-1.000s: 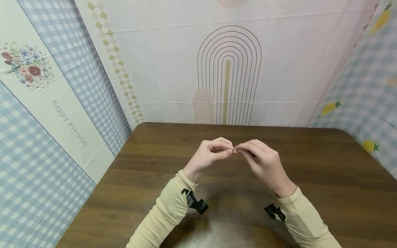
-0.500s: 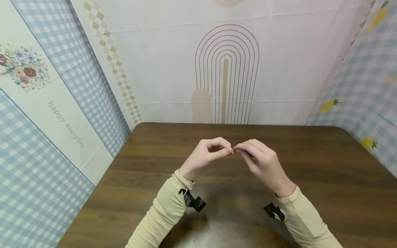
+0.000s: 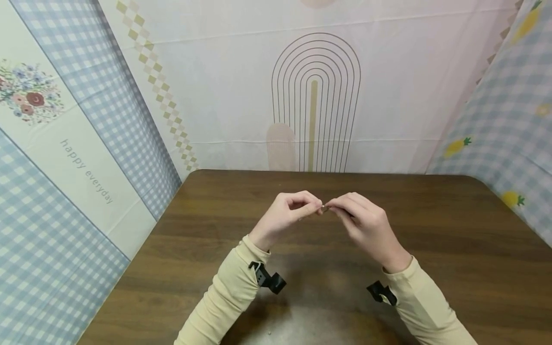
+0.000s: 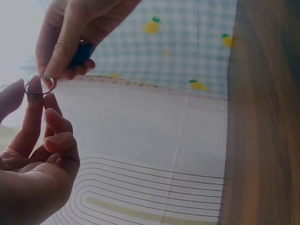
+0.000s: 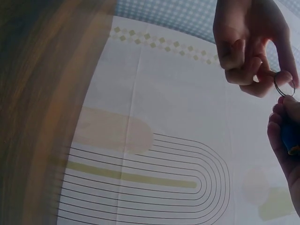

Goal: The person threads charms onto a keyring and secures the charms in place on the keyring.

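Note:
A thin metal key ring [image 4: 53, 88] is stretched between the two hands, which meet fingertip to fingertip over the table. My left hand [image 3: 282, 218] pinches one side of it with thumb and index finger, the other fingers bent below. From the opposite side, the thumb and index finger of my right hand [image 3: 371, 227] pinch the ring [image 5: 275, 86]. A small blue object [image 4: 82, 54] lies tucked in the curled fingers of that right hand, mostly hidden; in the right wrist view this blue object [image 5: 290, 135] shows a bit of orange-gold.
Both hands are above a brown wooden table [image 3: 207, 268]. Printed cloth [image 3: 224, 86] hangs behind the table, with blue checked cloth on both sides. Black camera mounts [image 3: 269, 279] sit on the wrists over pale yellow sleeves.
The hands keep almost the same place, with the key ring still between them. The gap between my left thumb and index finger looks rounder than a second ago. The head view has shifted slightly.

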A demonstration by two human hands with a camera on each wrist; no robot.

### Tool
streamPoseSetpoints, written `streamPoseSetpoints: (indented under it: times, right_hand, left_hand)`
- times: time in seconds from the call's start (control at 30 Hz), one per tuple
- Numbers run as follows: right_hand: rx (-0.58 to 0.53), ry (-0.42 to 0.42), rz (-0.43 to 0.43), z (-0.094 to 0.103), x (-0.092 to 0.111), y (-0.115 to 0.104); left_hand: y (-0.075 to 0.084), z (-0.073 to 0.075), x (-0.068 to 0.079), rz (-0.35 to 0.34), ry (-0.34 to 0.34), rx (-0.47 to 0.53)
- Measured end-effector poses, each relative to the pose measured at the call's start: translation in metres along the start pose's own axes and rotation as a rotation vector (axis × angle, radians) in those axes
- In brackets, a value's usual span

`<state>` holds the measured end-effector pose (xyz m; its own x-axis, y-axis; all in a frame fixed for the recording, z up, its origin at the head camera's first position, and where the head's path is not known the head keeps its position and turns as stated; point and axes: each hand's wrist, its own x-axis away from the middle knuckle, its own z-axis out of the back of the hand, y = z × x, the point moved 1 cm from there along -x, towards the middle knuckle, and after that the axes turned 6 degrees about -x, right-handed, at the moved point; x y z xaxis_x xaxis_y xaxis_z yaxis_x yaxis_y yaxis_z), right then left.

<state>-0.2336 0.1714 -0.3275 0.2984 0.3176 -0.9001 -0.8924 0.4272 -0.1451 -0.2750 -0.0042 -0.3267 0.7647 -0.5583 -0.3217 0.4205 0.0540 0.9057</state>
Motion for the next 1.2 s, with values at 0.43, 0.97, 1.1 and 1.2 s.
streamPoseSetpoints:
  times: [0.43,0.97,1.1,1.2]
  right_hand:
    - [-0.002,-0.043,0.005,-0.002,0.002,0.011]
    - [-0.038,-0.029,-0.013,0.000,-0.001,0.029]
    - [-0.044,-0.035,-0.014,-0.002,-0.001,0.029]
    - [-0.047,-0.034,-0.026,-0.003,0.000,0.028]
  left_hand:
    - [-0.009,-0.005,-0.007,-0.023,0.043,-0.065]
    - [-0.008,-0.009,-0.020,0.079,0.103,-0.141]
    - [-0.008,-0.008,-0.020,0.074,0.112,-0.115]
    - [-0.007,-0.008,-0.019,0.055,0.117,-0.046]
